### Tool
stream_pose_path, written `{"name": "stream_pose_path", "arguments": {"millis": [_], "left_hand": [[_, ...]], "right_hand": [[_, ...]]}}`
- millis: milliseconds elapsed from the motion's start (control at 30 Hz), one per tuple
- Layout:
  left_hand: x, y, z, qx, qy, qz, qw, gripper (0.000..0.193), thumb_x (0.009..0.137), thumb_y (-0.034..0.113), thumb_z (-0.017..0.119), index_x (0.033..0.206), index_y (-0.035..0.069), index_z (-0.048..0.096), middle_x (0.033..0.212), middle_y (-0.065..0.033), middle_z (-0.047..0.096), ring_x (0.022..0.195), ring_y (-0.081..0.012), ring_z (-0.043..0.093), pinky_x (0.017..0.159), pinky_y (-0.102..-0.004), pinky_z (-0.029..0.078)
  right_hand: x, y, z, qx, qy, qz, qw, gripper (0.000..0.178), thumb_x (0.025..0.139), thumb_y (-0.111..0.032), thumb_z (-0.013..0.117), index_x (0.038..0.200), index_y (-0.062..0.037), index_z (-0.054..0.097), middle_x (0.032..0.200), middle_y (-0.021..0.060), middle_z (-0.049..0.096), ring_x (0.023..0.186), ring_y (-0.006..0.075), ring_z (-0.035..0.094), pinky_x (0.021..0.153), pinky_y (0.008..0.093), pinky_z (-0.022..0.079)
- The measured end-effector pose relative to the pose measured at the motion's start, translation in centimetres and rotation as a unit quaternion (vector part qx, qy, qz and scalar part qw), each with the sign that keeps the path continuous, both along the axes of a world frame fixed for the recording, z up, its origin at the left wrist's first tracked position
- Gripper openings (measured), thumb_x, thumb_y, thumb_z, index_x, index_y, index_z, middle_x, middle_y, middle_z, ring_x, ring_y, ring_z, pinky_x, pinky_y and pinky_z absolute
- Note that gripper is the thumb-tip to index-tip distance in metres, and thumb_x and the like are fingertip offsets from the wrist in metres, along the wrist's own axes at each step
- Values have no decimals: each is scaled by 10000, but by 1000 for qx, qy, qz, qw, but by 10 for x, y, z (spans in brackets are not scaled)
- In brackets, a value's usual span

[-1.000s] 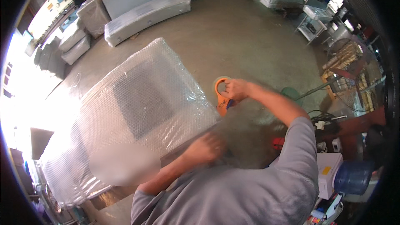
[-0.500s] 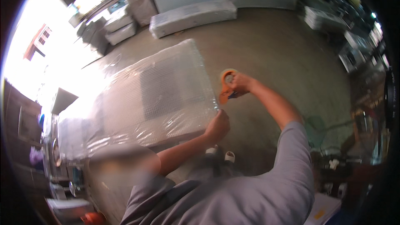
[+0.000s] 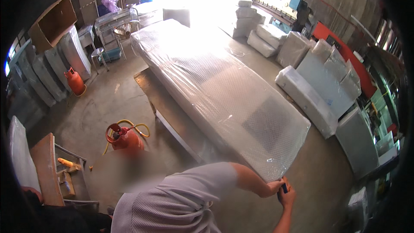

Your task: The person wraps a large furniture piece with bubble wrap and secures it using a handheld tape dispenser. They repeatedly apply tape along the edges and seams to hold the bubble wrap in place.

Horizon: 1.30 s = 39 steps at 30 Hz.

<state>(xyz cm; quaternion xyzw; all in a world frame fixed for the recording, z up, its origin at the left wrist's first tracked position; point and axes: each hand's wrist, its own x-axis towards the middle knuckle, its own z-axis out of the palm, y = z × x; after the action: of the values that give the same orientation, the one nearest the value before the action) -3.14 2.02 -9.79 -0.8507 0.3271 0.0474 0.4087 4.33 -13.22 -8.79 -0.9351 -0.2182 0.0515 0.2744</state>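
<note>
A long flat package in clear bubble wrap (image 3: 207,90) lies on a metal-topped table (image 3: 168,99), stretching from its near corner toward the bright doorway. At that near corner my left hand (image 3: 275,186) is closed against the edge of the wrap, its fingertips partly hidden. My right hand (image 3: 288,195) meets it there, closed around the tape dispenser (image 3: 284,187). Only a dark blue part of the dispenser shows between the hands; its orange body is out of sight. I cannot make out any tape strip.
A red gas cylinder (image 3: 127,140) with a yellow hose stands left of the table; another red cylinder (image 3: 74,82) is farther back. Wrapped packages (image 3: 308,99) line the right side. At lower left are a wooden-topped table (image 3: 47,168) and a person in dark clothing (image 3: 64,218).
My view has swung left, bringing the package's long side and the cylinders into sight. My right hand, earlier apart with the orange tape dispenser, has come to my left hand at the package corner.
</note>
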Motion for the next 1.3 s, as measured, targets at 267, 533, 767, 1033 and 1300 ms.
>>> {"name": "stream_pose_path", "arguments": {"millis": [267, 533, 767, 1033, 1300], "left_hand": [[0, 26, 24, -41, 26, -57, 997, 564, 1012, 436, 548, 1487, 134, 586, 1530, -90, 567, 1426, -322, 494, 1211, -596, 259], [-89, 279, 91, -752, -10, -36, 658, 715, 959, 346, 707, 1538, 24, 438, 1622, -293, 337, 1505, -465, 328, 1248, -538, 269], [-240, 707, 63, -556, -417, 445, 565, 921, 994, 577, 615, 1626, 7, 266, 1690, -266, 224, 1593, -404, 152, 1298, -508, 146], [-323, 812, -7, -486, -313, 441, 686, 888, 1001, 662, 503, 1617, 45, 335, 1695, -159, 298, 1587, -321, 226, 1296, -503, 133], [-336, 829, 13, -486, -324, 379, 717, 932, 875, 754, 636, 1541, 120, 484, 1556, -137, 489, 1465, -283, 408, 1223, -514, 203]], "right_hand": [[-26, -15, 6, 248, -7, -367, 896, 673, 920, -636, 719, 826, 31, 741, 755, 107, 708, 650, 204, 675, 622, 391, 545], [-309, 66, -33, 440, 76, -480, 755, 716, 978, -663, 609, 1181, 22, 648, 1045, 103, 631, 940, 249, 613, 836, 384, 539], [-367, 240, -38, 304, 374, -175, 859, 687, 940, -625, 683, 1164, 24, 658, 1028, 96, 675, 914, 218, 659, 813, 364, 554], [-222, 383, 41, 353, 421, 91, 831, 813, 866, -546, 792, 1375, 30, 527, 1217, 126, 674, 1100, 230, 672, 944, 399, 549], [-185, 582, 41, 578, 532, 123, 606, 1008, 826, -442, 840, 1553, 45, 341, 1344, 182, 627, 1215, 329, 652, 1062, 489, 528]]}}
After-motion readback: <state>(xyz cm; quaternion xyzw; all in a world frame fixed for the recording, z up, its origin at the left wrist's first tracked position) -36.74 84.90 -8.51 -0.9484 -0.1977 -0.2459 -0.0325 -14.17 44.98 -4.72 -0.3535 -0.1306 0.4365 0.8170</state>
